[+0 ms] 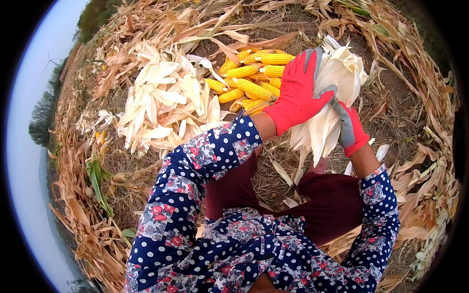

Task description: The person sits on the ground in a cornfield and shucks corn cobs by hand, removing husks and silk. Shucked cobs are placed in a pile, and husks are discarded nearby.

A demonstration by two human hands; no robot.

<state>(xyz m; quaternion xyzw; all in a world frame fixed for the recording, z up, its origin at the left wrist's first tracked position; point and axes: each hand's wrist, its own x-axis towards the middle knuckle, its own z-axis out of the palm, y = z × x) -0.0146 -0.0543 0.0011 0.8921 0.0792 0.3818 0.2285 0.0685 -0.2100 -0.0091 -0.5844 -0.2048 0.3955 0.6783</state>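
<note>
My left hand (298, 88), in a red work glove with grey palm and fingertips, presses over the near left side of a large bundle of pale corn husks (339, 71). From the lower right, my right hand (350, 126), gloved alike, grips the same bundle. Long husk leaves fan down between my wrists; whether an ear is inside is hidden. Just left of my left hand lies a heap of husked yellow corn cobs (253, 88), partly covered by that hand. Left of the cobs spreads a broad pile of loose cream husks (165, 99).
Dry corn stalks (406, 55) and leaves ring the ground on the right and along the top. A green leaf (96, 175) lies at the left. My bent legs in dark red trousers (329, 205) are just below the husk bundle. Scattered husk pieces (282, 172) lie between the knees.
</note>
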